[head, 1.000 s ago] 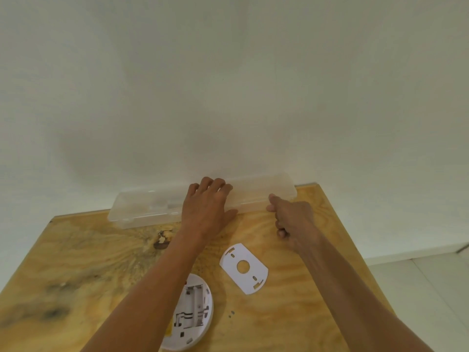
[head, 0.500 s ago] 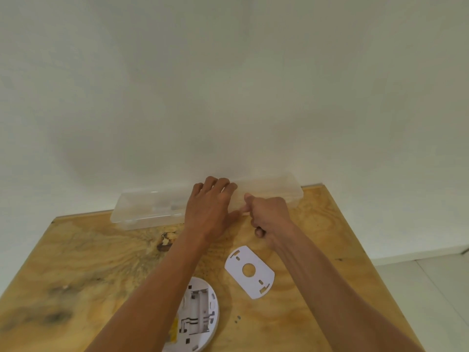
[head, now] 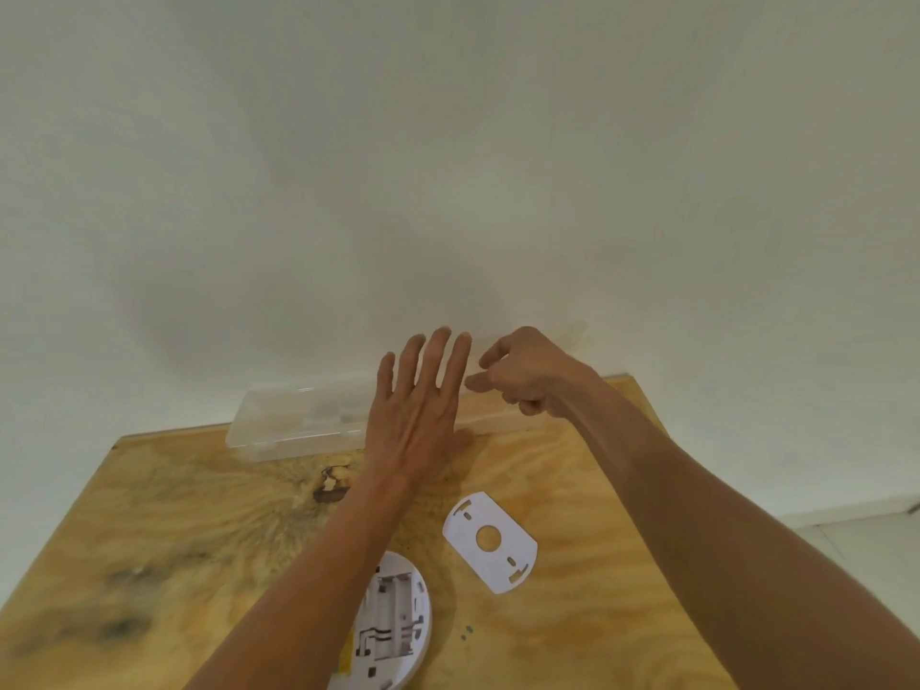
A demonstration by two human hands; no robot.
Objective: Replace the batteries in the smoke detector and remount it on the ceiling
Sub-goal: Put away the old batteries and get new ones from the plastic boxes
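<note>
While spread flat, fingers straight and slightly fanned, left hand lifted above the middle of the clear plastic case, palm down, holding nothing; forearm running in from the lower centre of the frame. Case long and shallow, lying along the far edge of the plywood table, against the white wall; right half of it hidden behind both hands, contents too blurred to make out. Dark knot in the wood just below the case, left of the left wrist.

Lower centre: smoke detector lying face down, battery bay and inner ribs showing, partly covered by the left forearm and cut by the bottom edge; well short of the left fingertips, not touched. Yellow patch at its left rim, no lettering legible. Two small dark specks on the table just right of it.

Right of centre: white mounting plate, flat on the table, round hole in the middle and slots near its ends, between the two forearms, apart from both hands. No brand or writing readable anywhere.

Further right: right hand raised beside the left fingertips, index and thumb extended toward them, remaining fingers curled under; impossible to tell whether anything is pinched. Right forearm entering from the lower right corner.
</note>
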